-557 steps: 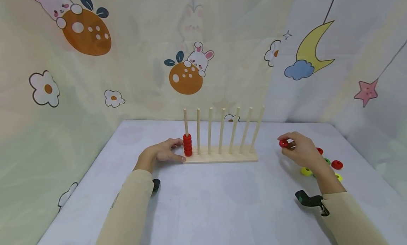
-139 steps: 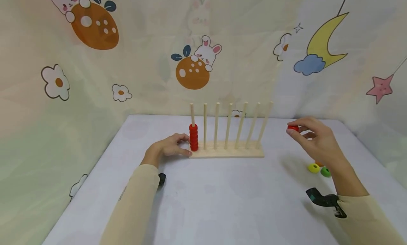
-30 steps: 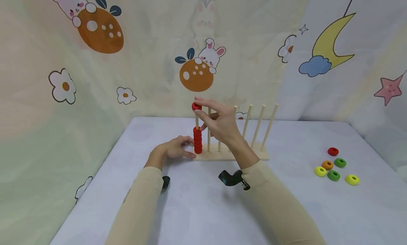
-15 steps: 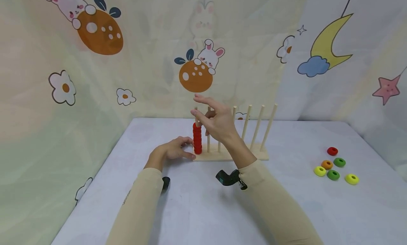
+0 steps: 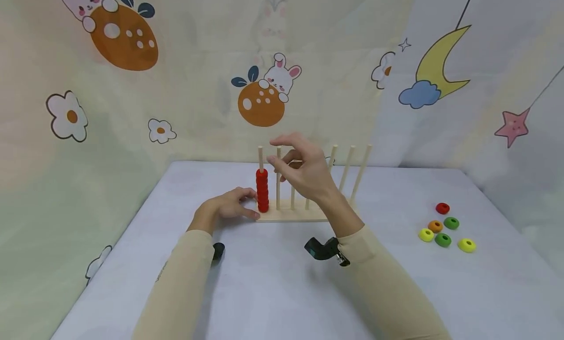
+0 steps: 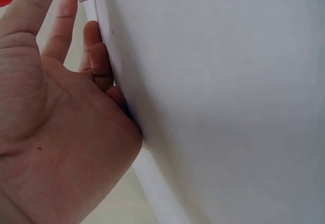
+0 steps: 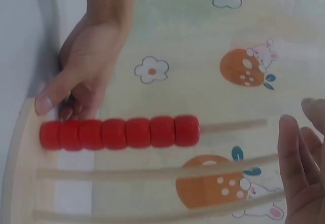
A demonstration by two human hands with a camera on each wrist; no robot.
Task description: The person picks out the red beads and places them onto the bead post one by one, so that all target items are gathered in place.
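Note:
A pale wooden peg rack [image 5: 291,215] stands on the white table, with a row of upright pegs. On its leftmost peg sits a stack of several red beads [image 5: 262,192]; the peg's top sticks out above them. My left hand [image 5: 225,206] holds the rack's left end, thumb at the front corner and fingers toward the back. In the right wrist view the left thumb [image 7: 46,102] touches the base beside the lowest red bead. My right hand [image 5: 306,171] hovers right of the stacked peg's top, thumb and fingers apart, holding nothing. It hides some middle pegs.
Loose beads lie at the table's right: a red bead [image 5: 442,208], an orange bead [image 5: 435,226], two green ones including a green bead [image 5: 451,223], and two yellow ones including a yellow bead [image 5: 467,245]. A patterned cloth [image 5: 198,85] hangs behind the table.
My right hand brought a red bead over the leftmost peg and let it go. The bead dropped onto the stack, and the hand then shifted slightly right. My left hand stayed at the rack.

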